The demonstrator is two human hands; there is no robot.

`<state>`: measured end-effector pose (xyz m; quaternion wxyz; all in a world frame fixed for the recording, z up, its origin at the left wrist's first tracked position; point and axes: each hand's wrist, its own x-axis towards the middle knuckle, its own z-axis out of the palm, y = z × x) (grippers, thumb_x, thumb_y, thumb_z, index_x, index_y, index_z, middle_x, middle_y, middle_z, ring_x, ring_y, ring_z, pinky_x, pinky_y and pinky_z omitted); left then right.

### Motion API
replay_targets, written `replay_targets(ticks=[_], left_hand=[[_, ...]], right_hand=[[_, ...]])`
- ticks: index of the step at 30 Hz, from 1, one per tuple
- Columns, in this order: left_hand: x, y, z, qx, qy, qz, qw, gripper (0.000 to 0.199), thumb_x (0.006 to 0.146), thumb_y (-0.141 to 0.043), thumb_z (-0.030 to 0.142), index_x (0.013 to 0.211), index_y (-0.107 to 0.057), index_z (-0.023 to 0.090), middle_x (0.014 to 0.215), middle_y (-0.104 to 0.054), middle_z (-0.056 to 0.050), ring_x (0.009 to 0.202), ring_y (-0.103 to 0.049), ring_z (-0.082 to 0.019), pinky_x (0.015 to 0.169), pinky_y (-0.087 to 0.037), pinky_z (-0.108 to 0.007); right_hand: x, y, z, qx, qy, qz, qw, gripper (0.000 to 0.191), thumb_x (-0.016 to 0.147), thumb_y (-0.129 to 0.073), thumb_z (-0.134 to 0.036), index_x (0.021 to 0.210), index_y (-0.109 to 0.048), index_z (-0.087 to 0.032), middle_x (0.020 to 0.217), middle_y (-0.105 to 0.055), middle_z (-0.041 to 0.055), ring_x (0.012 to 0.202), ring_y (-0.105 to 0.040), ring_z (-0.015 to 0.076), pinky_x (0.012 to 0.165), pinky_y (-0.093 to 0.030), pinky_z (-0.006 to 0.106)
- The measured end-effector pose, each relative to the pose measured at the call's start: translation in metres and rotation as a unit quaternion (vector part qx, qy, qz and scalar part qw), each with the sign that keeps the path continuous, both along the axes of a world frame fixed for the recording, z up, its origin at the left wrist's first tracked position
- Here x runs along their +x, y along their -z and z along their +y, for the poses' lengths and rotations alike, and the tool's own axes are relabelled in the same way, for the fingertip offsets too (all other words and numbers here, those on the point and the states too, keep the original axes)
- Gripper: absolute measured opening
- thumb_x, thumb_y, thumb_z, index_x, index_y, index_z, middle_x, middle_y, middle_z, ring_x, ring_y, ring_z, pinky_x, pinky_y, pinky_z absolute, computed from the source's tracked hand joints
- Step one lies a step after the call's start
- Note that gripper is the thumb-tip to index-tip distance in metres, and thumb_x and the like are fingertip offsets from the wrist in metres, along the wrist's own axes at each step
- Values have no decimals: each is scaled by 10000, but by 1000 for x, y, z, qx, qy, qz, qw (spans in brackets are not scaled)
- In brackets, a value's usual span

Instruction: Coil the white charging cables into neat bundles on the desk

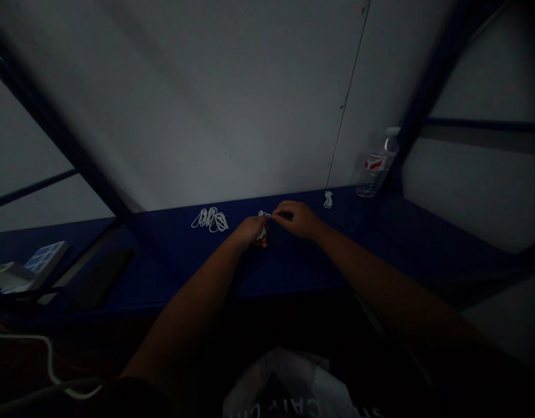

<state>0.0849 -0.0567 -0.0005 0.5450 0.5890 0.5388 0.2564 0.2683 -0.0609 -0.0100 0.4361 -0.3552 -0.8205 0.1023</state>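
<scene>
White cord bundle [261, 232] sits in the left hand [252, 231], its loops pinched between thumb and curled fingers, with part of the coil showing above and below the thumb. Just beside it, the right hand [297, 219] has thumb and forefinger pressed together on a thin end of the same cord, the other fingers curled in. Both hands are above the blue surface [293, 261], near its far edge. To the left of the left hand, a little apart, loosely coiled white cords [212, 219] lie on that surface; beyond the right hand, to its right, is a small white bundle [328, 200] close to the grey panel [232, 116]. Farther right of the right hand stands a clear bottle [376, 168] with a white cap and a red and white label. Well to the left of the left hand are a dark flat object [102, 278], too dim to identify, and a white item with blue panels [45, 258]. Below and left of that hand, a pale cable [50, 360] curves through the shadow
</scene>
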Motion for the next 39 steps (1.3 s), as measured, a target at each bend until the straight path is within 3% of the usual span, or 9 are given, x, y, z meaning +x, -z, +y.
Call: replay_targets(ticks=[8, 15, 23, 27, 31, 34, 37, 39], left_hand=[[1, 1, -1, 106, 52, 44, 992, 350, 957, -384, 424, 842, -573, 153, 445, -554, -9, 382, -570, -154, 411, -358, -201], [3, 6, 3, 138, 18, 71, 988, 359, 961, -387, 452, 820, -560, 171, 426, -548, 4, 360, -562, -155, 394, -345, -203], [8, -3, -6, 80, 38, 17, 996, 369, 950, -412, 481, 789, -539, 174, 437, -536, -5, 372, -556, -166, 396, -374, -229], [6, -6, -9, 24, 27, -39, 999, 388, 917, -487, 510, 747, -538, 165, 458, -516, 0, 365, -512, -140, 400, -391, -242], [1, -2, -5, -3, 24, -92, 995, 374, 898, -539, 505, 743, -533, 165, 468, -479, 23, 352, -443, -104, 389, -367, -231], [-3, 0, -1, -28, 19, -122, 992, 372, 903, -541, 492, 725, -518, 167, 452, -444, 34, 336, -392, -87, 374, -322, -220], [-5, 0, 1, -52, 16, -151, 987, 373, 916, -525, 478, 713, -508, 166, 443, -423, 40, 332, -366, -77, 371, -301, -214], [-5, 1, 1, -51, 14, -155, 987, 376, 915, -528, 479, 709, -508, 164, 446, -428, 36, 334, -373, -78, 370, -299, -214]], right_hand=[[-9, 5, -1, -86, 31, 15, 996, 180, 771, -707, -357, 796, -718, -179, 767, -667, 39, 607, -539, 127, 578, -401, 275], [-11, 10, 6, -106, 4, 77, 991, 166, 766, -675, -340, 765, -721, -181, 789, -674, 40, 680, -587, 145, 634, -426, 284], [-4, 7, 6, -213, -33, 157, 964, 201, 725, -706, -371, 703, -686, -172, 707, -654, 16, 676, -582, 143, 663, -444, 286], [0, 6, 8, -222, -44, 153, 962, 207, 711, -721, -371, 681, -675, -171, 687, -644, 11, 663, -569, 140, 654, -439, 286], [3, 4, 8, -178, -32, 87, 980, 224, 765, -689, -397, 740, -713, -176, 728, -660, 30, 653, -572, 142, 632, -435, 289], [3, 0, 2, -64, -8, 12, 998, 187, 817, -653, -351, 853, -735, -187, 809, -668, 49, 664, -573, 145, 630, -435, 294], [2, -4, -6, 41, -18, -66, 997, 210, 821, -661, -298, 1001, -721, -208, 951, -676, 67, 803, -606, 181, 725, -461, 320], [1, -7, -9, 73, -14, -103, 992, 223, 845, -650, -306, 1040, -713, -218, 1002, -680, 74, 903, -615, 208, 798, -462, 340]])
